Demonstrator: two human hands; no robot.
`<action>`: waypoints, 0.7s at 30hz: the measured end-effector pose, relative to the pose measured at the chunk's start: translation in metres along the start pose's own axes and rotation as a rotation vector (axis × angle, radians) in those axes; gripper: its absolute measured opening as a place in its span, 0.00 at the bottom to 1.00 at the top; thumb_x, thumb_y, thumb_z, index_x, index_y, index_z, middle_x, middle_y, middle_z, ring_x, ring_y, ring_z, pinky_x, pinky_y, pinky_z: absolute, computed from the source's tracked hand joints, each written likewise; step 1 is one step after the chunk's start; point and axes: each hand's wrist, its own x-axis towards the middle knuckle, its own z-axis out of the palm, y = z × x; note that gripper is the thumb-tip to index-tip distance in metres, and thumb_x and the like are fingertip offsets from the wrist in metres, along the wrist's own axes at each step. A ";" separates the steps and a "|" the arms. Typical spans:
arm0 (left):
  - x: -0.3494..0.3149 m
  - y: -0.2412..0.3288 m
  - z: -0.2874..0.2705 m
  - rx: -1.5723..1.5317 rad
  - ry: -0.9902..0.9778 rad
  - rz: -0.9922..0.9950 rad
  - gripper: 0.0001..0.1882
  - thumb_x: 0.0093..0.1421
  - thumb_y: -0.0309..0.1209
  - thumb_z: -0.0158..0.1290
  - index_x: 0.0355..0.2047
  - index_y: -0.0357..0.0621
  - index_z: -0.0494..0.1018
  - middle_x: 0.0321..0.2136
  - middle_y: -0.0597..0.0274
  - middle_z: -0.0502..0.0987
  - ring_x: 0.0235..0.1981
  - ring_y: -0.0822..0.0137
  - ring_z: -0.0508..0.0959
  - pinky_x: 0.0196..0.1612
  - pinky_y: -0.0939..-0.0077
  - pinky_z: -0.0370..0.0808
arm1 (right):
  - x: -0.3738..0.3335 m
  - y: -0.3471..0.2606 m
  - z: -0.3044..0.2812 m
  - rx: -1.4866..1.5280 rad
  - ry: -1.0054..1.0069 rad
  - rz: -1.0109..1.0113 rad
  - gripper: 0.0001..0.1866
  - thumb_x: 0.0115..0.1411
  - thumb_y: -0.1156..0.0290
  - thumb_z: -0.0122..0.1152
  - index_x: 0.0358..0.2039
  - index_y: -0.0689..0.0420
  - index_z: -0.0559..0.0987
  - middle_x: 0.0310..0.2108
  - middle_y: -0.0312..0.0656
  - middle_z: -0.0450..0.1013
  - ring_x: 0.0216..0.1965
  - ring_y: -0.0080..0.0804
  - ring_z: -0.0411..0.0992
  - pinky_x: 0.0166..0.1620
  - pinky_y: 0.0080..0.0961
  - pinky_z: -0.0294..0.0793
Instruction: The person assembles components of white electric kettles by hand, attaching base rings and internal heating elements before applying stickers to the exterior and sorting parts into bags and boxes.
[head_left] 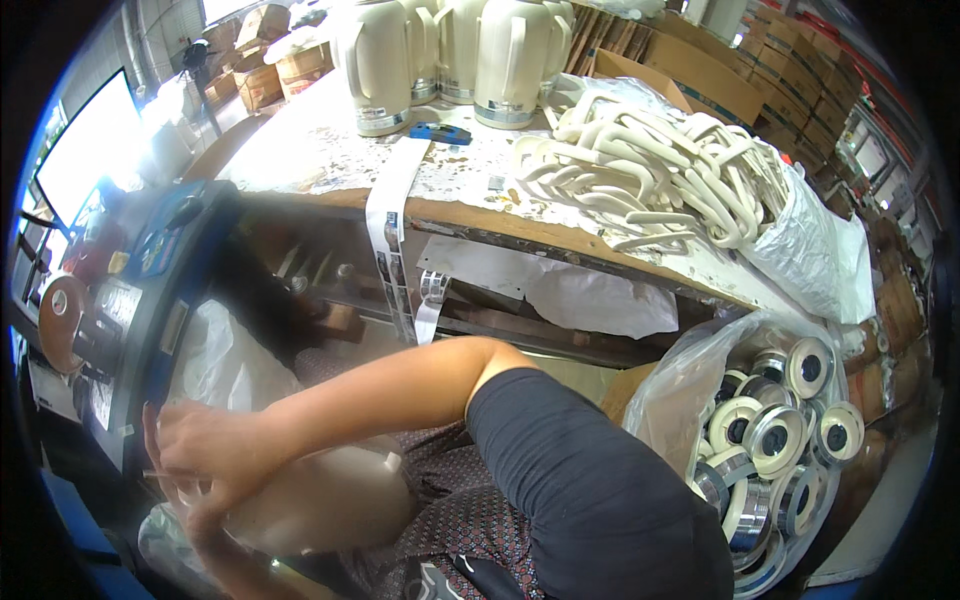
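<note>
A cream vacuum jug body (325, 500) lies on its side across my lap, a small nub showing at its right end. My right hand (215, 445) reaches across to the jug's left end, its fingers bent in; what they pinch there is hidden. Below it my left hand (203, 515) is at the same end, mostly covered by the right, its fingers curled around the jug's edge. A clear plastic bag (215, 350) is just beyond my hands.
On the worktable (290, 150) stand several cream jugs (375, 70), beside a blue cutter (440, 133) and a heap of cream handles (650, 165). A label strip (390, 215) hangs over the edge. At right, a lined box holds several round lids (775, 440). A blue machine (150, 290) stands left.
</note>
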 end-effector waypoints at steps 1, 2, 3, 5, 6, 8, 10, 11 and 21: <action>0.004 -0.003 0.001 0.015 -0.046 -0.017 0.60 0.48 0.55 0.62 0.70 0.40 0.41 0.56 0.44 0.69 0.55 0.55 0.73 0.58 0.58 0.70 | 0.002 -0.011 -0.007 -0.026 -0.146 0.004 0.22 0.41 0.49 0.69 0.22 0.59 0.81 0.29 0.45 0.76 0.47 0.43 0.70 0.51 0.40 0.63; 0.009 -0.008 0.008 0.023 -0.088 -0.022 0.61 0.47 0.54 0.63 0.70 0.39 0.41 0.56 0.45 0.69 0.55 0.55 0.73 0.58 0.58 0.70 | -0.002 -0.006 -0.003 -0.064 -0.125 -0.102 0.22 0.42 0.49 0.68 0.21 0.58 0.81 0.27 0.44 0.77 0.44 0.43 0.71 0.52 0.41 0.63; 0.006 -0.008 0.005 0.043 -0.106 -0.035 0.62 0.46 0.54 0.64 0.70 0.39 0.42 0.56 0.45 0.70 0.55 0.55 0.73 0.58 0.58 0.70 | -0.007 0.000 0.006 -0.086 -0.105 -0.216 0.21 0.42 0.50 0.68 0.21 0.58 0.81 0.26 0.42 0.77 0.42 0.43 0.72 0.52 0.41 0.62; -0.003 -0.013 0.001 0.069 -0.129 -0.058 0.63 0.43 0.53 0.66 0.70 0.38 0.42 0.55 0.45 0.70 0.54 0.55 0.73 0.58 0.59 0.70 | -0.017 -0.001 0.012 -0.110 -0.149 -0.322 0.18 0.46 0.52 0.66 0.20 0.56 0.80 0.25 0.41 0.78 0.33 0.42 0.76 0.49 0.41 0.64; -0.006 -0.017 0.001 0.072 -0.141 -0.075 0.64 0.42 0.52 0.67 0.70 0.38 0.42 0.55 0.45 0.71 0.54 0.55 0.74 0.58 0.59 0.70 | -0.020 -0.009 0.008 -0.140 -0.171 -0.326 0.18 0.49 0.53 0.65 0.20 0.55 0.78 0.24 0.41 0.77 0.32 0.42 0.75 0.45 0.41 0.66; -0.009 -0.024 0.000 0.076 -0.154 -0.088 0.66 0.40 0.51 0.69 0.70 0.37 0.42 0.54 0.45 0.71 0.54 0.55 0.74 0.58 0.59 0.70 | -0.025 -0.015 0.007 -0.160 -0.189 -0.309 0.18 0.53 0.53 0.63 0.19 0.55 0.77 0.23 0.41 0.76 0.30 0.43 0.75 0.38 0.41 0.68; -0.011 -0.032 0.002 0.076 -0.166 -0.088 0.67 0.37 0.50 0.71 0.69 0.36 0.43 0.53 0.46 0.72 0.53 0.55 0.74 0.58 0.59 0.71 | -0.031 -0.014 0.010 -0.140 -0.184 -0.268 0.19 0.54 0.53 0.61 0.16 0.55 0.77 0.21 0.43 0.75 0.25 0.47 0.74 0.32 0.43 0.71; -0.014 -0.029 -0.001 0.092 -0.162 -0.079 0.68 0.36 0.49 0.72 0.69 0.36 0.43 0.53 0.46 0.72 0.53 0.55 0.75 0.58 0.59 0.71 | -0.031 -0.015 0.011 -0.079 -0.198 -0.245 0.20 0.55 0.53 0.60 0.15 0.55 0.76 0.20 0.44 0.74 0.24 0.49 0.74 0.31 0.44 0.71; -0.010 0.079 0.029 -0.284 0.625 -0.164 0.66 0.32 0.36 0.77 0.67 0.38 0.47 0.50 0.47 0.73 0.51 0.57 0.76 0.57 0.63 0.71 | 0.033 -0.035 -0.021 -0.036 -0.080 -0.438 0.16 0.52 0.54 0.62 0.31 0.55 0.76 0.40 0.44 0.70 0.51 0.46 0.66 0.49 0.46 0.65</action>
